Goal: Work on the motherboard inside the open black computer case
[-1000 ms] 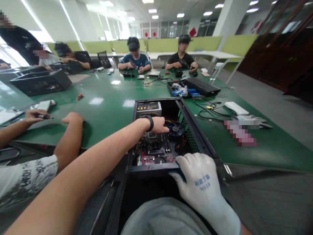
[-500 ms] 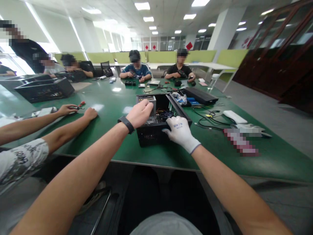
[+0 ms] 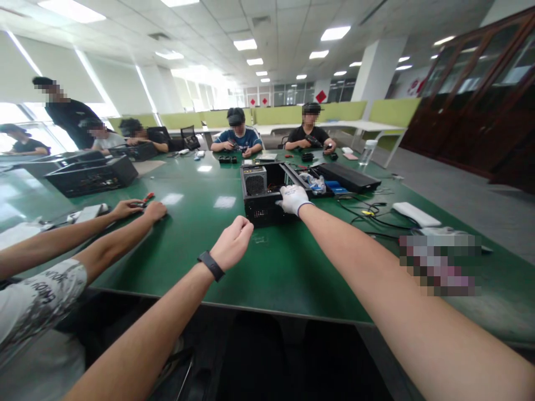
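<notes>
Two hands are seen in the head view, only one of them gloved. The black computer case (image 3: 262, 214) is set on the green table (image 3: 217, 250), past the bare left hand (image 3: 231, 240). Its near top edge is gripped by the white-gloved right hand (image 3: 295, 199), fingers bent over the rim, thumb pressed lower on the outside. The left fingers are curled in, just short of the case; whether anything small is tucked inside can't be told. Part of the rim and interior is blocked by the glove, though a boxy power supply (image 3: 256, 185) can be made out.

To the right, space is taken up by black cables (image 3: 378, 218), a white block (image 3: 417, 214) and a pixelated pinkish item (image 3: 438, 267); just behind, a black box (image 3: 355, 176) is parked. On the left, a red-handled tool (image 3: 149, 196) is seen beside a co-worker's hands (image 3: 126, 209).

As for writing, "ENJOY" can be read on the co-worker's sleeve (image 3: 45, 298). Blue print is shown on the glove, too small to read.
</notes>
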### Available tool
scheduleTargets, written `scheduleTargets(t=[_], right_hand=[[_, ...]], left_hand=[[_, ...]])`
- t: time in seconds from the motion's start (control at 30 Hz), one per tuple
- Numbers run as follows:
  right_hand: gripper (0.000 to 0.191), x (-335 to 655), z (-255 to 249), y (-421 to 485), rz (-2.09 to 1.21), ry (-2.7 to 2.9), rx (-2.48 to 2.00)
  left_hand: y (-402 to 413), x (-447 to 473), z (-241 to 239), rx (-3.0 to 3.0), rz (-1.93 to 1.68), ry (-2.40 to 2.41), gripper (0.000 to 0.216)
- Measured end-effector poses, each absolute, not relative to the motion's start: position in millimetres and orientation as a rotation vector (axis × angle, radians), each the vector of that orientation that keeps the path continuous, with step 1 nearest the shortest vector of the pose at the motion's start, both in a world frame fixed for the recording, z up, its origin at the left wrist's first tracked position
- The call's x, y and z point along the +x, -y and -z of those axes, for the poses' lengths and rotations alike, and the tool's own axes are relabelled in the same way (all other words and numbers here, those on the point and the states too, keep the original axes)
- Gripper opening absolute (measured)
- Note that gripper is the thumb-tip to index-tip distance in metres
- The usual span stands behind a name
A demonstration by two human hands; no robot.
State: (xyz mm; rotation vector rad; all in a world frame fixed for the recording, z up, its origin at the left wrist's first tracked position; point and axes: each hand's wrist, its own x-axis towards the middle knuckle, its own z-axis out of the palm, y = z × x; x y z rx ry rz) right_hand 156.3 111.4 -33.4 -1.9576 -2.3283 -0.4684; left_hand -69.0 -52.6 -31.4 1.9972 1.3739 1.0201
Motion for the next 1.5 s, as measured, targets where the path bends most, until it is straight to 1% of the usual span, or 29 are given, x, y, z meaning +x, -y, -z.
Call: scheduleTargets(t=[0.23, 0.53, 0.67, 0.8, 0.93, 1.0, 1.13, 1.23, 1.3, 1.5], right_hand=[[0.042, 159.6, 38.8, -105.6, 0.517, 2.350, -1.883], [0.042, 158.5, 33.6, -88.5, 0.464, 2.420, -1.843], [0.043, 158.9, 38.7, -51.0, 0.474, 2.419, -1.812], [0.046, 161.2, 44.4, 1.6, 0.472, 2.402, -1.790], [0.043, 164.2, 47.5, 63.0, 0.480, 2.377, -1.758], [0.041, 165.6, 47.5, 95.1, 0.476, 2.379, -1.735], [0.032, 167.0, 46.0, 155.6, 0.445, 2.400, -1.694], [0.028, 168.0, 47.6, 193.3, 0.401, 2.395, -1.654], [0.026, 169.0, 50.5, 213.5, 0.374, 2.379, -1.617], [0.024, 170.4, 57.2, 245.9, 0.337, 2.333, -1.570]], left_hand=[[54.6, -74.9, 44.7, 1.940, -0.969, -1.371, 0.025], [62.7, -77.6, 48.9, 1.909, -0.972, -1.359, 0.014], [67.9, -75.5, 32.8, 1.910, -0.971, -1.354, 0.011], [70.9, -60.7, 4.8, 2.012, -0.969, -1.325, 0.017], [59.9, -36.2, -12.4, 2.194, -0.982, -1.338, 0.025], [49.2, -23.8, -14.0, 2.343, -0.861, -1.365, 0.030], [30.1, 0.8, -8.8, 2.569, -0.393, -1.475, 0.040], [27.1, 19.5, -3.3, 2.660, 0.028, -1.475, 0.040], [30.2, 29.9, 0.0, 2.650, 0.244, -1.468, 0.038], [34.8, 40.4, 17.2, 2.614, 0.619, -1.463, 0.043]])
